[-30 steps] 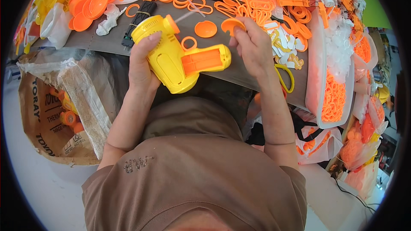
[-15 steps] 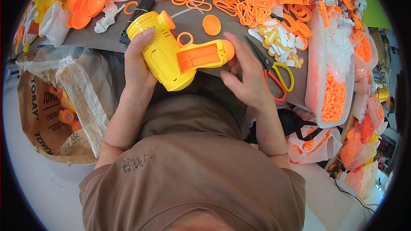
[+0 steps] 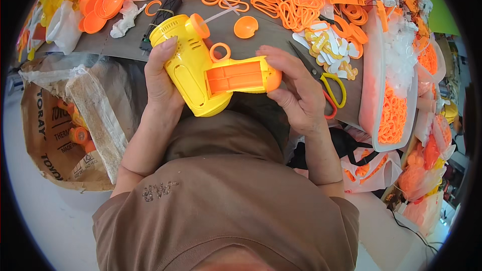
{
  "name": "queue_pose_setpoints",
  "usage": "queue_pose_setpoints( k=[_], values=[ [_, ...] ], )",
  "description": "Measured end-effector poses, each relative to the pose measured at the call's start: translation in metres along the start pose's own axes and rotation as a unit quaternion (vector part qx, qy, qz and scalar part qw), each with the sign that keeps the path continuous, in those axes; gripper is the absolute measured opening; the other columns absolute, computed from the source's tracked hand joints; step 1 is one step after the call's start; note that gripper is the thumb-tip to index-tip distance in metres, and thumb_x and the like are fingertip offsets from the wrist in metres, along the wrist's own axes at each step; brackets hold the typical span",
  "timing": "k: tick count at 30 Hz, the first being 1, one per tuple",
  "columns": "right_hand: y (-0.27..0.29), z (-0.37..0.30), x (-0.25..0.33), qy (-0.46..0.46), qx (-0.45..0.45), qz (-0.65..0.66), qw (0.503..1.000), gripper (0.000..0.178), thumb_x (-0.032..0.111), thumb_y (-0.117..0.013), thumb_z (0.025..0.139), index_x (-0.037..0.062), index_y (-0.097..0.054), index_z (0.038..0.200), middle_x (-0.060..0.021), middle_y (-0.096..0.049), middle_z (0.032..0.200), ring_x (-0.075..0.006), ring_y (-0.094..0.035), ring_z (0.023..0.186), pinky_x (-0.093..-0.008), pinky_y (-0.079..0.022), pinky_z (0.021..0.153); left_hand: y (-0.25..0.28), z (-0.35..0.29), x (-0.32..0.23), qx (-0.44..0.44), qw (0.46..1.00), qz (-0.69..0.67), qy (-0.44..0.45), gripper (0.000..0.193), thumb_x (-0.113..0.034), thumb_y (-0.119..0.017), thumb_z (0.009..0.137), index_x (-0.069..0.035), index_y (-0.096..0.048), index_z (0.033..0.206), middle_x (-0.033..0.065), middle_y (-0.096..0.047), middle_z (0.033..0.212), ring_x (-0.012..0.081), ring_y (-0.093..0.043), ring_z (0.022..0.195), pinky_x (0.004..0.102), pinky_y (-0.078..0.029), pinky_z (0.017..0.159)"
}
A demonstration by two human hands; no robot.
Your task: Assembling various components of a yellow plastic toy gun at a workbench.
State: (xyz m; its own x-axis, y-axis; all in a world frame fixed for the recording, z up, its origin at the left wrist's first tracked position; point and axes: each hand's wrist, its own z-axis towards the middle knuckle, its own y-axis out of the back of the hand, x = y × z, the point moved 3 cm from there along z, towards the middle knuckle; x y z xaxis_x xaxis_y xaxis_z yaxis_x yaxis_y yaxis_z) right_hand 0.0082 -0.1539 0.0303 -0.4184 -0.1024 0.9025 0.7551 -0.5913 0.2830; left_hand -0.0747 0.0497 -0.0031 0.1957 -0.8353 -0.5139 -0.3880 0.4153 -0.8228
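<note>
1. The orange cap (image 3: 274, 79), apart from the yellow housing (image 3: 190, 78) one second earlier, sat at its handle end, just above frame centre; that end now looked covered, though how firmly was unclear.
2. The right hand (image 3: 303, 90) clamped the cap between fingers and thumb.
3. The left hand (image 3: 163, 78) gripped the housing, its fingers mostly hidden.
4. Since half a second earlier, the housing had turned, showing more orange disc (image 3: 200, 26).

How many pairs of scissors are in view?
1: the scissors lie on the table right of the right hand, which partly hides them. Others may be hidden under piled orange parts.
</note>
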Motion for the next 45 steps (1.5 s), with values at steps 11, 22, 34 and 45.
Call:
queue_pose_setpoints(
  k=[11, 22, 34, 45],
  values=[
    [-0.01, -0.009, 0.011, -0.076, -0.008, 0.225, 0.971, 0.052, 0.018, -0.054, 0.092, -0.0071, -0.034, 0.132, -0.0257, -0.044, 0.132, -0.0311, -0.044, 0.124, -0.0399, -0.037, 0.102, 0.006, -0.01, 0.0, 0.043, 0.999, 0.022, -0.001, 0.061, -0.025, -0.061, 0.072, 0.001, -0.046, 0.124, 0.0182, -0.059, 0.107, 0.0302, -0.06, 0.097, 0.0414, -0.051, 0.085],
    [-0.016, -0.036, 0.007, -0.28, 0.045, 0.374, 0.883, 0.049, 0.027, -0.065, 0.085, -0.0086, -0.048, 0.114, -0.0145, -0.061, 0.107, -0.0183, -0.063, 0.094, -0.0301, -0.051, 0.081, 0.002, -0.024, -0.001, 0.125, 0.978, 0.167, 0.009, 0.078, -0.038, -0.068, 0.057, 0.0, -0.043, 0.12, 0.016, -0.056, 0.095, 0.03, -0.061, 0.075, 0.0387, -0.055, 0.062],
    [-0.011, -0.036, -0.004, -0.312, 0.022, 0.171, 0.934, 0.038, -0.001, -0.062, 0.079, -0.002, -0.055, 0.116, -0.0083, -0.064, 0.098, -0.0118, -0.061, 0.085, -0.0252, -0.05, 0.076, 0.015, -0.016, 0.0, 0.111, 0.985, 0.108, 0.081, 0.07, -0.018, -0.067, 0.059, 0.004, -0.045, 0.122, 0.019, -0.06, 0.102, 0.0291, -0.064, 0.083, 0.039, -0.055, 0.075],
    [-0.03, 0.007, 0.01, -0.066, 0.037, -0.105, 0.992, 0.043, 0.011, -0.072, 0.076, 0.0004, -0.052, 0.112, -0.0136, -0.055, 0.105, -0.0246, -0.059, 0.094, -0.0323, -0.049, 0.082, -0.01, -0.024, 0.009, 0.155, 0.922, 0.344, 0.081, 0.067, -0.019, -0.08, 0.05, 0.001, -0.052, 0.107, 0.0092, -0.061, 0.1, 0.0173, -0.06, 0.091, 0.0312, -0.047, 0.085]
  ],
)
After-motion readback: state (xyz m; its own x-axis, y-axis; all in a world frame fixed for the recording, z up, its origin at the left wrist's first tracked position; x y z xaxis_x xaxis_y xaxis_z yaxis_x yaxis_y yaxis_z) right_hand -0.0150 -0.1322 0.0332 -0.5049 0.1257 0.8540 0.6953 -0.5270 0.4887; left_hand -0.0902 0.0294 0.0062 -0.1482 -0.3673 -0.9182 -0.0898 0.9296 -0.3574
